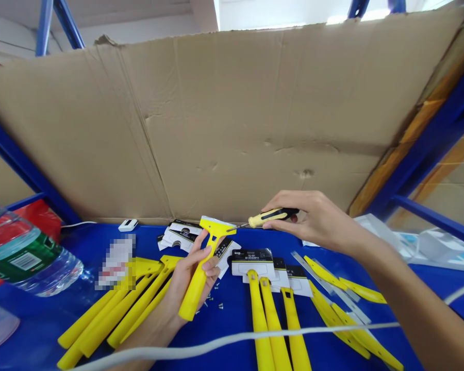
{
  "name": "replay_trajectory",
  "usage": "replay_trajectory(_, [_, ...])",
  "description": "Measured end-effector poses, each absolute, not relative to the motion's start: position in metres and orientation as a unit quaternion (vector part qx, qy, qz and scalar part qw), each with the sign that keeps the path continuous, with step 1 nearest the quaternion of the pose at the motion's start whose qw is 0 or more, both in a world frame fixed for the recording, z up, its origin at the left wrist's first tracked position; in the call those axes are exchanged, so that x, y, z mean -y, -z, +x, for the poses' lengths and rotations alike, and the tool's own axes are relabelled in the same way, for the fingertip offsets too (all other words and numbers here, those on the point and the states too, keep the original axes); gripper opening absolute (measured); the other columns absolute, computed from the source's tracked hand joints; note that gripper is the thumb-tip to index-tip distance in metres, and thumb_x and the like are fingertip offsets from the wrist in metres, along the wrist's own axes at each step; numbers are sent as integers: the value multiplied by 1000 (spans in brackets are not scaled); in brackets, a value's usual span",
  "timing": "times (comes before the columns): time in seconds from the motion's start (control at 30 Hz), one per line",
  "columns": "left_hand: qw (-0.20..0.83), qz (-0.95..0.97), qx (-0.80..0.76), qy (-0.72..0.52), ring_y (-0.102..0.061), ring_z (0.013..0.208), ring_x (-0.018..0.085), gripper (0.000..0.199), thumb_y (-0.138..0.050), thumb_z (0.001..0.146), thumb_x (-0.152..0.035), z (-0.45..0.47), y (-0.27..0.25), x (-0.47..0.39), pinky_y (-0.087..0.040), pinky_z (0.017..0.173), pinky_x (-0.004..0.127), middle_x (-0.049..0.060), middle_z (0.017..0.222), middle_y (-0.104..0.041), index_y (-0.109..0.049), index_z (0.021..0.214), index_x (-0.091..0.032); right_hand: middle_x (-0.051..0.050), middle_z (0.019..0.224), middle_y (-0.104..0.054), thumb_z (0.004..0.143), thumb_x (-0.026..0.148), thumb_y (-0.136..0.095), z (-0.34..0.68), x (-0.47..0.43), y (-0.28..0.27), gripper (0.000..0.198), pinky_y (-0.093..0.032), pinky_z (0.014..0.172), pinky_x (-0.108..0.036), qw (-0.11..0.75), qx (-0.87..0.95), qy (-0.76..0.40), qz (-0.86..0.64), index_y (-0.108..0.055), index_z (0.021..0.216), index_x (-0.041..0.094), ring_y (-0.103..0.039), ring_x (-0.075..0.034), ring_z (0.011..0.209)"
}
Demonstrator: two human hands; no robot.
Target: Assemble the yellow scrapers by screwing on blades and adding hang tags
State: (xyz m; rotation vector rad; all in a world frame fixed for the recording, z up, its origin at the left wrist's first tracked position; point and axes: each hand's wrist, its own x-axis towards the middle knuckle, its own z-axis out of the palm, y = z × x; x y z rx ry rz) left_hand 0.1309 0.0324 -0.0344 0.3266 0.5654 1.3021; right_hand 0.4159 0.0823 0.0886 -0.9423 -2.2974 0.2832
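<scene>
My left hand [195, 268] is wrapped round the handle of a yellow scraper [196, 288], its wide head tilted up. A screwdriver [272, 216] with a pale yellow and black handle is gripped in my right hand [313, 219]. Its shaft points left and the tip meets the right end of the scraper's head. Several loose screws [220, 306] lie on the blue surface just right of my left hand. More yellow scrapers [135, 293] lie to the left, and yellow handles [272, 319] with black-and-white cards [253, 264] on their heads lie to the right.
Yellow blade covers [344, 324] and metal strips [358, 309] lie at the right. A water bottle [27, 252] is on the left, near a small white device [128, 225]. A white cable [232, 339] crosses the front. Behind stands a cardboard sheet [255, 129] between blue posts.
</scene>
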Motion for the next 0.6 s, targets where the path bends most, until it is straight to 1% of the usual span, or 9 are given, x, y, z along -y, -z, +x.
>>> replay_trajectory(0.1, [744, 132, -264, -600, -48, 52, -1, 78, -64, 95, 0, 134, 30, -31, -46, 51, 15, 15, 149, -65, -44, 161, -36, -7, 106, -84, 99, 44, -77, 416, -83, -89, 22, -56, 81, -37, 314, 871, -103, -364, -84, 104, 25, -76, -24, 92])
replay_trajectory(0.23, [745, 123, -252, -606, -50, 53, -1, 74, -65, 95, -1, 135, 27, -30, -47, 51, 15, 18, 153, -63, -48, 159, -34, -7, 104, -84, 99, 45, -77, 417, -83, -89, 23, -55, 79, -38, 313, 871, -102, -364, -84, 103, 24, -76, -23, 90])
replay_trajectory(0.43, [743, 126, -256, -606, -49, 54, -2, 71, -67, 92, -1, 133, 28, -30, -48, 51, 14, 16, 156, -62, -54, 154, -34, -7, 103, -84, 99, 46, -77, 418, -83, -89, 23, -55, 78, -37, 313, 868, -106, -370, -84, 102, 24, -75, -23, 90])
replay_trajectory(0.6, [743, 130, -252, -606, -49, 53, -2, 76, -70, 91, -2, 133, 30, -31, -48, 52, 15, 15, 155, -62, -53, 156, -36, -7, 102, -84, 99, 48, -76, 418, -83, -89, 24, -55, 77, -36, 314, 867, -103, -372, -84, 101, 24, -75, -23, 88])
